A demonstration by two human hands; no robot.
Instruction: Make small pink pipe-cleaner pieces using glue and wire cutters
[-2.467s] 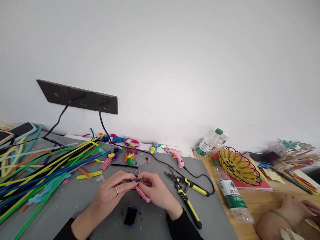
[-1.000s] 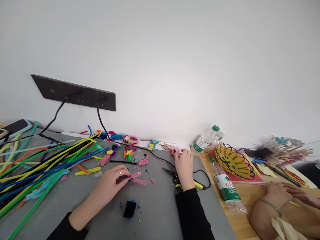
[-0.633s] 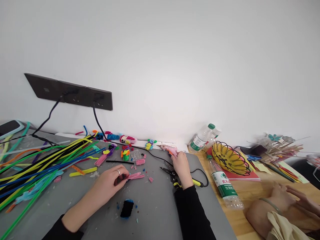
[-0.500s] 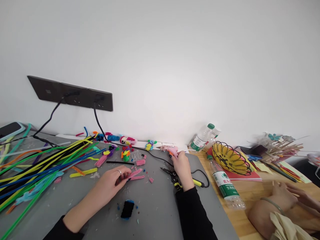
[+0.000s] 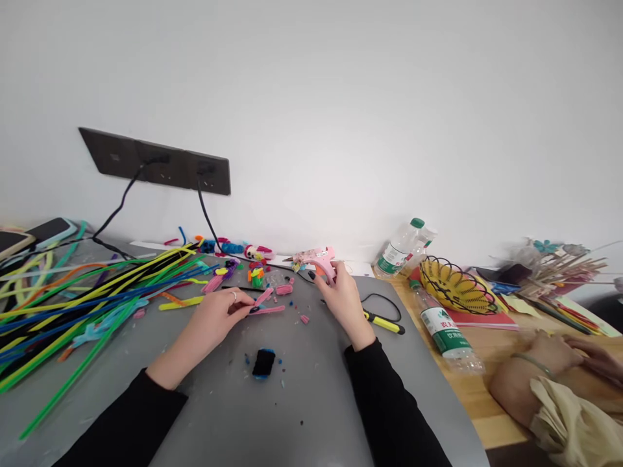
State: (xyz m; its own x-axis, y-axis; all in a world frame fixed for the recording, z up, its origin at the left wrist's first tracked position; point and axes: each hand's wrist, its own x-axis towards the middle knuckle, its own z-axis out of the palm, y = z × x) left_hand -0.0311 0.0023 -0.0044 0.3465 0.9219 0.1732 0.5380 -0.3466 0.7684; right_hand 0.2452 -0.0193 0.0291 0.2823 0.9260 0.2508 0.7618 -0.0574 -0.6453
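Between the fingertips of my left hand (image 5: pixel 221 318) are pink pipe cleaner pieces (image 5: pixel 269 309), spread in a V shape. My right hand (image 5: pixel 342 299) is closed around the handle of a pink glue gun (image 5: pixel 318 258), whose nozzle points left near the wall. A black pipe cleaner block with blue edges (image 5: pixel 264 363) lies in front of my hands. Beyond my left hand are a small pipe cleaner figure (image 5: pixel 256 275) and a short pink bundle (image 5: pixel 285 289). A yellow-and-black handled tool (image 5: pixel 384 322) lies right of my right wrist.
Many coloured pipe cleaners (image 5: pixel 111 292) cover the left side of the grey mat (image 5: pixel 311 402). Power cords run from a wall socket panel (image 5: pixel 160 165). At right are water bottles (image 5: pixel 448 334), a yellow basket (image 5: pixel 455 285) and another person's arms (image 5: pixel 540 370).
My right hand has raised the glue gun from the mat, its nozzle now clearly showing. The left hand keeps the pink pieces. The camera view has shifted slightly.
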